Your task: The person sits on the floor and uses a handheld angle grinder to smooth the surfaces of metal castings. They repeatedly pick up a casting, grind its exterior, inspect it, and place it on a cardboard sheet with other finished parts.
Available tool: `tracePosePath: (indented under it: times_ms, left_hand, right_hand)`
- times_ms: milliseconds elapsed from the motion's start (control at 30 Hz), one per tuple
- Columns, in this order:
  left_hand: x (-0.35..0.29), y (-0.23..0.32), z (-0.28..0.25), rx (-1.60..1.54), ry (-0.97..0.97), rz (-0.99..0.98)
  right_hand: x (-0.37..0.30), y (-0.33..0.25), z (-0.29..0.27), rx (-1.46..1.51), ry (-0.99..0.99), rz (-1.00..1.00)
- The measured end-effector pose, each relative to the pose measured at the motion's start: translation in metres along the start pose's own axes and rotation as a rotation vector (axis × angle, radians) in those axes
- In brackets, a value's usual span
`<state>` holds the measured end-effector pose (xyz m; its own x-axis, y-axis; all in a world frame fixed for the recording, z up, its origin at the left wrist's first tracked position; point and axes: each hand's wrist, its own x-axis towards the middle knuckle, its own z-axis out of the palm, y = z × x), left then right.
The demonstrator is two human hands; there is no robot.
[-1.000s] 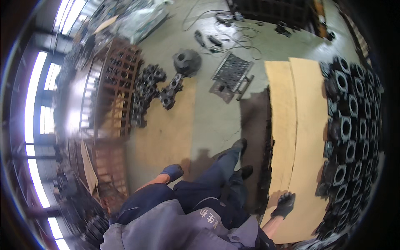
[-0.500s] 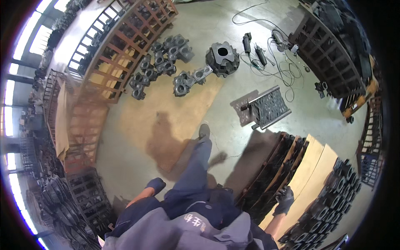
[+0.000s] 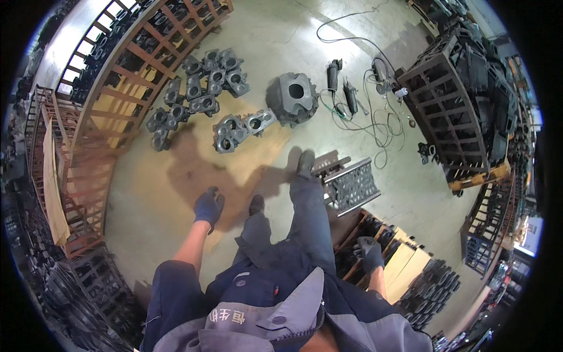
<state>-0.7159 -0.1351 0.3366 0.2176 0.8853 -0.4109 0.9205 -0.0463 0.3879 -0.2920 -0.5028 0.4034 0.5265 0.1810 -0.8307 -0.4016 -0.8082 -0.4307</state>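
Note:
My left hand (image 3: 209, 207), in a dark blue glove, hangs over the tan patch of floor. It holds nothing, with its fingers loosely bent and thumb apart. My right hand (image 3: 369, 254), in a dark grey glove, is above the stacked dark parts and yellowish boards (image 3: 407, 271) at my right. Its fingers are half curled, and nothing shows in them. Ahead of my feet stands a low metal stool (image 3: 354, 186) with a perforated top. Beyond it sits a large grey hub-shaped casting (image 3: 284, 105). Smaller metal castings (image 3: 230, 132) with round bores lie left of it.
Two hand-held power tools, one a grinder (image 3: 333, 75), lie among looped cables (image 3: 384, 126) beyond the stool. A slatted brown rack (image 3: 126, 76) borders the left side. At the far right stands a dark metal crate (image 3: 448, 111). Dark ring-shaped parts (image 3: 431, 287) are stacked beside the boards.
I have stepped forward toward the stool and casting. My left hand has swung forward and up, its fingers loosening. My right hand has moved with me, from the boards toward the stack's far end.

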Motion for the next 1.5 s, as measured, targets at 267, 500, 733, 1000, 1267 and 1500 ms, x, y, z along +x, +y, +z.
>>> tracePosePath:
  times_ms: [267,500,733,1000,1267,1500]
  left_hand:
    - [0.125,0.104,0.054,0.090,0.102,-0.022]
    - [0.313,0.132,0.213,0.163,0.072,-0.021]
    - [0.458,0.063,0.412,0.320,0.114,-0.033]
    - [0.479,0.025,0.456,0.274,0.179,-0.005]
    - [0.458,0.109,0.317,0.031,0.302,-0.122]
    - [0.396,0.234,0.248,-0.106,0.243,-0.131]
  right_hand:
    - [0.206,-0.223,-0.025,-0.097,-0.100,0.055]
    - [0.481,-0.416,0.044,-0.345,-0.213,-0.399]
    - [0.628,-0.356,0.107,-0.519,-0.143,-0.264]
    - [0.729,-0.288,0.159,-0.445,-0.252,-0.274]
    - [0.723,-0.341,0.157,-0.339,-0.314,-0.588]
    - [0.681,-0.334,0.164,-0.147,-0.554,-0.582]
